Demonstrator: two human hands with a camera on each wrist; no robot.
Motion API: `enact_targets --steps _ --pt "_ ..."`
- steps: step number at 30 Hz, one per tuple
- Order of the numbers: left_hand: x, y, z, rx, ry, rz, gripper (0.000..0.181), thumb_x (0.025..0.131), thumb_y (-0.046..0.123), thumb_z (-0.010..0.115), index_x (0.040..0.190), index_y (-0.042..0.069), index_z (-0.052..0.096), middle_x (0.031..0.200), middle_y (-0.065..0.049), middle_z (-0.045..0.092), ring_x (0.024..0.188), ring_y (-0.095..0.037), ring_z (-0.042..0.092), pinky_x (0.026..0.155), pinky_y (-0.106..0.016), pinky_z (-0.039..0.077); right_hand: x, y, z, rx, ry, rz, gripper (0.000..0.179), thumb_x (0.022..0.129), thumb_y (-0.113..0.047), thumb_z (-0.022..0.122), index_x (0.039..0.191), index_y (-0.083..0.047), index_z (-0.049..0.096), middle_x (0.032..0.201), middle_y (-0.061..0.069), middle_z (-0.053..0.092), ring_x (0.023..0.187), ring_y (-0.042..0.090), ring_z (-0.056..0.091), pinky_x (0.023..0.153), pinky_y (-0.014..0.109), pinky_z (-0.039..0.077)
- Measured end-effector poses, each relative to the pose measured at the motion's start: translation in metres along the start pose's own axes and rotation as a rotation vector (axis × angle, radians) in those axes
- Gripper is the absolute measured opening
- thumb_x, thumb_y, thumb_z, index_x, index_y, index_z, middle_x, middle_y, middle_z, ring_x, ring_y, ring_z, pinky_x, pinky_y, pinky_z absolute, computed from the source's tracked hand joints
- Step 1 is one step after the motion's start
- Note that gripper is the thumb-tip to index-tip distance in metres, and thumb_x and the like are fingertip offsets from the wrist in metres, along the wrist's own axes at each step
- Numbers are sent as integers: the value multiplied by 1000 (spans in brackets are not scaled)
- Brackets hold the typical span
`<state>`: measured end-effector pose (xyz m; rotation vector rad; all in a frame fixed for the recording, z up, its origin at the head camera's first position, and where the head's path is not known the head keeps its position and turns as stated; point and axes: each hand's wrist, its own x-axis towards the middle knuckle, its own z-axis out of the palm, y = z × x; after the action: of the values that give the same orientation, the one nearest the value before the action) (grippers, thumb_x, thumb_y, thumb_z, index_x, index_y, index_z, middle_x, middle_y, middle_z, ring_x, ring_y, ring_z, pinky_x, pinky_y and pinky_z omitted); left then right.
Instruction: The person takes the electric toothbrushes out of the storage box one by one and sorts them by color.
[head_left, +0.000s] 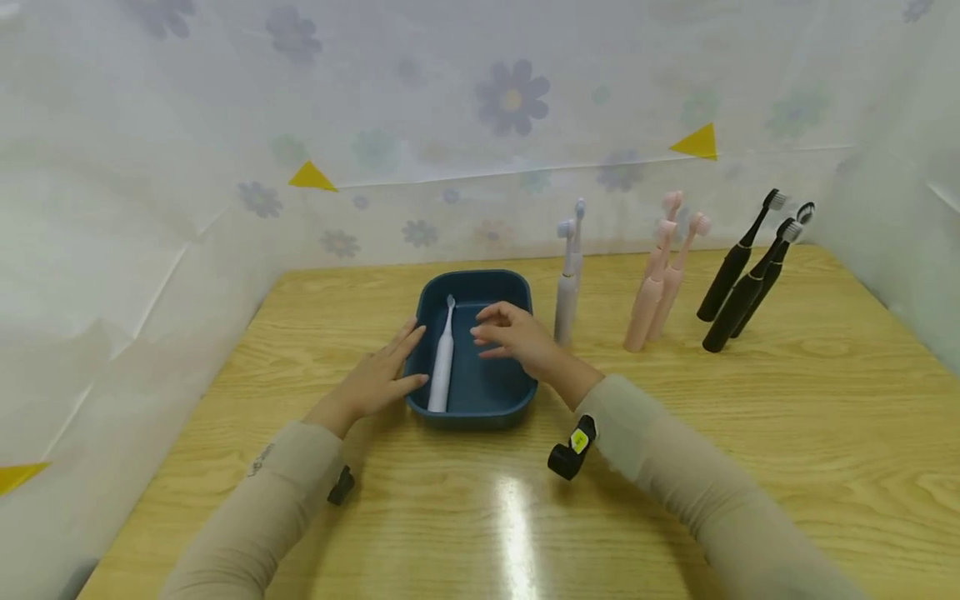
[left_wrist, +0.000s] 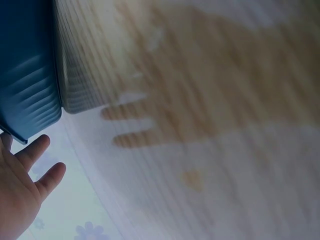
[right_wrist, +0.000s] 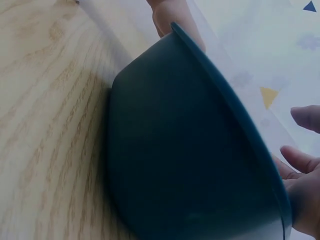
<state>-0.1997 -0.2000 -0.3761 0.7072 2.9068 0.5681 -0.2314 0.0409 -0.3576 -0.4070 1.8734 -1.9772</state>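
A dark blue bin point(head_left: 483, 421) stands on the table, with one white electric toothbrush point(head_left: 442, 367) lying lengthwise along its left side. My left hand point(head_left: 378, 379) lies at the bin's left rim with its fingers extended; in the left wrist view, part of the left hand point(left_wrist: 20, 190) shows beside the bin point(left_wrist: 30, 75). Over the bin's right half hovers my right hand point(head_left: 517, 337), fingers loosely bent and nothing held. The right wrist view is mostly filled by the bin's outer wall point(right_wrist: 175, 140), with the right hand point(right_wrist: 307, 195) at its edge.
Right of the bin stand two pale lavender electric toothbrushes point(head_left: 566, 292). Farther right are three pink ones point(head_left: 647, 308) and three black ones point(head_left: 738, 308), all upright. A flowered white sheet point(head_left: 450, 108) hangs behind the wooden table point(head_left: 420, 525).
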Motion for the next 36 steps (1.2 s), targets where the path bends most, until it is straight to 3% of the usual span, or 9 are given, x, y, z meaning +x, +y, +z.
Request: enact_targets --steps 17,24,36 --pt "0 -2 1 -20 -11 -21 67 88 39 44 140 17 8 144 2 -3 120 -35 29 91 -58 19 38 6 8 -310 -1 213 47 83 -22 58 122 -3 40 117 14 46 98 28 52 70 32 48" --pt "0 0 0 -24 -21 -34 68 88 40 43 141 18 7 144 3 -4 122 -36 25 90 -62 14 46 7 13 -361 -48 250 52 83 -23 58 126 -4 38 120 14 44 101 29 50 72 35 47" --pt "1 -2 0 -38 -24 -18 66 88 37 44 140 18 8 144 1 -4 120 -34 30 90 -61 18 56 6 20 -458 -142 282 52 83 -23 57 129 -9 37 127 12 39 100 29 50 72 37 47"
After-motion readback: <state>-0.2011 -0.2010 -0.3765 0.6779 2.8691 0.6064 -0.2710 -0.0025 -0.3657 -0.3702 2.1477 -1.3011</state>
